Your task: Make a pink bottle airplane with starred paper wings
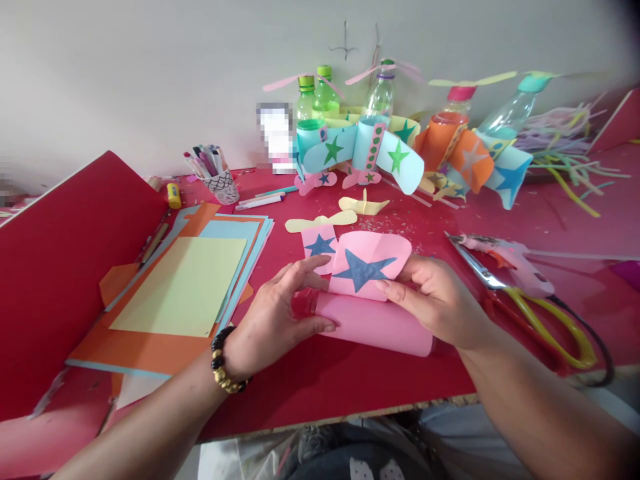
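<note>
A pink paper-wrapped bottle (375, 327) lies on its side near the table's front edge, its neck end to the left. My left hand (280, 307) is curled round that end, thumb pressed on the wrap and fingers by the paper above. Between the thumb and fingers of my right hand (435, 293) is a pink paper wing (370, 243) with a dark blue star, held against the top of the bottle. Just behind my left fingers lies another pink piece (313, 237) with a blue star, and at its top a pale yellow paper propeller (320, 221).
Finished bottle planes (370, 143) stand along the wall. Scissors (520, 293) and a pink glue gun (520, 263) lie to the right. Stacked coloured paper (180, 287), a pen cup (220, 187) and a red board (80, 267) are on the left. Paper strips (570, 140) pile at back right.
</note>
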Demonstrator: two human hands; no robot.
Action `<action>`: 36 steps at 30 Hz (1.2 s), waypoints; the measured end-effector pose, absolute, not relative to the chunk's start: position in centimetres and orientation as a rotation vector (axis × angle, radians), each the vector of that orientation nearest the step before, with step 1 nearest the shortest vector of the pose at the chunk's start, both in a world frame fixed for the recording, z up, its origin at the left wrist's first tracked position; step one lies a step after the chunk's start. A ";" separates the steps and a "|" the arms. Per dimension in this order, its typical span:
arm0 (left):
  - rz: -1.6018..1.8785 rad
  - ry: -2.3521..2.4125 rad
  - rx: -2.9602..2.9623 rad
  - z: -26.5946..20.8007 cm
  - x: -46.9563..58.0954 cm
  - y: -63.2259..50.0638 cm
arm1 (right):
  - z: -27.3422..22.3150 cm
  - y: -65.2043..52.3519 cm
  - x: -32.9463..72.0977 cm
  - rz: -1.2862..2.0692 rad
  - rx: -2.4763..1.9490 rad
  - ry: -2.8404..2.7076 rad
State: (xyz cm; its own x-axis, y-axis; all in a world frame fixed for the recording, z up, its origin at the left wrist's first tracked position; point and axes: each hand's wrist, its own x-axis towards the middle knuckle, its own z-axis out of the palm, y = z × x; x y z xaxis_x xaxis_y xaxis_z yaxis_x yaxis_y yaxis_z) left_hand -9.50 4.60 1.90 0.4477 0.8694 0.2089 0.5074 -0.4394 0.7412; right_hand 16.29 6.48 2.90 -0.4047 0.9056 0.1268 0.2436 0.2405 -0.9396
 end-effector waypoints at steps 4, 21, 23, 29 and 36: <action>0.793 1.138 2.101 1.9 -9.5 4.6 | 3.0 6.5 16.3 1.184 -1.046 -1.803; 0.774 1.111 2.059 1.9 -9.3 4.6 | 3.1 6.5 16.2 1.242 -0.993 -1.775; 0.770 1.113 2.052 1.9 -9.3 4.5 | 3.0 6.6 16.2 1.247 -1.005 -1.769; 0.758 1.140 2.027 1.9 -9.2 4.5 | 2.6 6.7 16.2 1.292 -1.064 -1.749; 0.768 1.158 2.005 1.9 -9.1 4.3 | 2.9 6.6 16.0 1.314 -1.064 -1.762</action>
State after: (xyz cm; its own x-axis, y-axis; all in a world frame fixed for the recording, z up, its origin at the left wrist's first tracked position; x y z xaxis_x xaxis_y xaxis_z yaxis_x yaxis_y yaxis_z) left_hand -9.10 4.35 1.90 0.4276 0.8914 0.1499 0.4849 -0.3662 0.7942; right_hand 15.99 6.62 2.90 -0.4298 0.9015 0.0510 0.2085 0.1540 -0.9658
